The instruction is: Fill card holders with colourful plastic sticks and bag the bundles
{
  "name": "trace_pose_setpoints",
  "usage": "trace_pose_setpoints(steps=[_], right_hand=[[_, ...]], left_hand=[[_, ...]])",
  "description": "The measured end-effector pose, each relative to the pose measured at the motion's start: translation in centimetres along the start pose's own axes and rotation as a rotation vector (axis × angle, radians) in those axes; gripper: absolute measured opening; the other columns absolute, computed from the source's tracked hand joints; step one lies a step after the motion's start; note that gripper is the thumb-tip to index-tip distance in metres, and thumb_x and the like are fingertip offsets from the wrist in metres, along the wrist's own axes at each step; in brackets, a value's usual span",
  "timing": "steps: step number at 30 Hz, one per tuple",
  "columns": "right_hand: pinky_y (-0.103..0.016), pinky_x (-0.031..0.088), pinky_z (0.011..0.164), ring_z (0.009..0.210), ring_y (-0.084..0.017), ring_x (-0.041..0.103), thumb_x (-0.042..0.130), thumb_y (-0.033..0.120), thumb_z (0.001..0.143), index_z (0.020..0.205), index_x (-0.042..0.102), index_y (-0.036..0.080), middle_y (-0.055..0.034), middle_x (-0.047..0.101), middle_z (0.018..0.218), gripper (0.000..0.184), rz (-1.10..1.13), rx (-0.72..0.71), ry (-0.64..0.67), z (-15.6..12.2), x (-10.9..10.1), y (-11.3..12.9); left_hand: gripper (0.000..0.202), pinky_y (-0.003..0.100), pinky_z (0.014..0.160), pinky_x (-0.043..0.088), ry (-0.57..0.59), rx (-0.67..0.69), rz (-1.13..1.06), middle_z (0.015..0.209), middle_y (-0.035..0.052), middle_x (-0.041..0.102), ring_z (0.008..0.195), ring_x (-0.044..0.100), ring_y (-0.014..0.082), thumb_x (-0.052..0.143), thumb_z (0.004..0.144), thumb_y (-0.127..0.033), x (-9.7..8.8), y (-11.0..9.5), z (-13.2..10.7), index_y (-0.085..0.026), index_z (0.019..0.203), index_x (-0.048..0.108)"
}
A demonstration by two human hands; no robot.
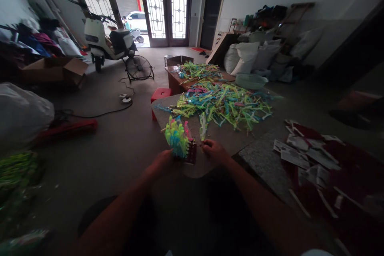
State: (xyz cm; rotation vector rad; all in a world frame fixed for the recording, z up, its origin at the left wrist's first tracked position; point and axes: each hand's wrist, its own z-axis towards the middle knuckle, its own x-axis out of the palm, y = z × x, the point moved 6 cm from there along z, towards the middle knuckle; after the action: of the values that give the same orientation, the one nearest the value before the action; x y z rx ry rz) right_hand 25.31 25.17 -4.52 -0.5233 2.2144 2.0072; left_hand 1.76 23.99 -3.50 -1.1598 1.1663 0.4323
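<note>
At the far left, a heap of green strips [18, 170] lay low, clear of the table [225, 138]. A red stool [161, 94] stood just beside the table's left corner. Your left hand [163, 158] was at the near end of the table, against the left side of the cluster [177, 138]. The light there was poor and the fingertips were hidden; whether they grasped the board or only steadied it, you cannot tell from this view.

The cluster comprised yellow-green, blue and pink strips, packed closely and upright on the left part of the dark red board [192, 156], above the table's rounded near corner. Judged by this, that part was done. The right part of the board showed rows of small marks and carried no strips; it appeared to be left over for filling.

Your right hand [213, 151], just right of the board, had thumb and fingers pinched on the lower end of one pale strip [203, 126], which stood upright and apart from the cluster.

Toward the table's far edge, a wide pile of loose strips [223, 104] remained unmounted. At the far right lay dark red sheets and whitish cards [309, 156].
</note>
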Motion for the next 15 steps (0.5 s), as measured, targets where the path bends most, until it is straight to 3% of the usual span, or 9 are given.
trace_pose_setpoints(steps=[3, 9, 15], right_hand=[[-0.024, 0.041, 0.049, 0.047, -0.013, 0.047, 0.049, 0.041, 0.073, 0.091, 0.056, 0.022, 0.0079, 0.050, 0.055, 0.026, 0.034, 0.016, -0.058, 0.0, 0.7, -0.1], [-0.025, 0.042, 0.063, 0.068, -0.016, 0.056, 0.052, 0.042, 0.076, 0.079, 0.057, 0.022, 0.0017, 0.060, 0.069, 0.022, -0.210, -0.098, -0.246, 0.1, 0.7, 0.8], [-0.025, 0.036, 0.065, 0.069, -0.016, 0.056, 0.052, 0.036, 0.080, 0.078, 0.063, 0.019, -0.0004, 0.063, 0.072, 0.020, -0.359, -0.148, -0.257, 0.6, 1.7, 1.0]], left_hand=[[0.026, 0.023, 0.072, 0.046, 0.019, -0.001, 0.001, 0.097, 0.0040, 0.077, 0.087, 0.070, 0.0206, 0.068, 0.087, -0.037, -0.4, -0.6, -0.1, -0.022, 0.106, 0.074], [0.028, 0.026, 0.075, 0.049, 0.041, -0.027, 0.037, 0.103, 0.0080, 0.077, 0.092, 0.072, 0.0237, 0.064, 0.089, -0.037, -0.4, -0.9, -0.1, -0.019, 0.107, 0.075], [0.032, 0.025, 0.076, 0.049, 0.031, -0.023, 0.072, 0.107, 0.0083, 0.077, 0.096, 0.073, 0.0243, 0.065, 0.088, -0.042, 0.1, -0.3, 0.1, -0.021, 0.111, 0.072]])
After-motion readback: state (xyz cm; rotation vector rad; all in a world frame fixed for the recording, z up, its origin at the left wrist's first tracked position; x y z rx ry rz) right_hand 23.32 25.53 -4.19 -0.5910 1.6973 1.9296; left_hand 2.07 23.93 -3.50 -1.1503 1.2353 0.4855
